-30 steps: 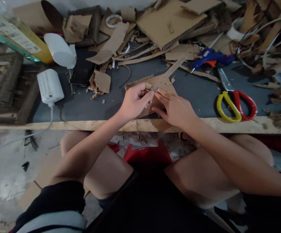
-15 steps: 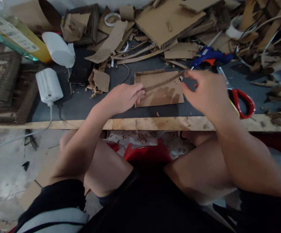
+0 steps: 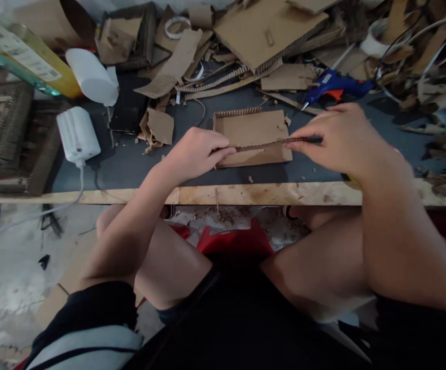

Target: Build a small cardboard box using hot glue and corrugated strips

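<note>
A narrow corrugated cardboard strip [image 3: 262, 145] stretches between my two hands, just over a flat cardboard rectangle [image 3: 257, 123]. That rectangle has ridged strips standing along its far edge and left end. My left hand [image 3: 203, 149] pinches the strip's left end at the rectangle's left side. Toward the right end, my right hand [image 3: 333, 136] grips the strip between thumb and fingers, and a dark tip pokes out beside them. Just beyond my right hand lies a blue glue gun [image 3: 336, 86], its nozzle pointing left toward the front.
Cardboard scraps [image 3: 269, 31] are piled along the back. At left stand a white power adapter [image 3: 78, 134], a white cylinder [image 3: 91, 77] and a bottle of yellow liquid [image 3: 33, 59]. The wooden table edge [image 3: 238, 195] runs in front of my knees.
My right hand has come nearer and lower, bringing the strip's right end down toward the rectangle's near side. My left hand has barely shifted. The red-handled scissors are now hidden behind my right arm.
</note>
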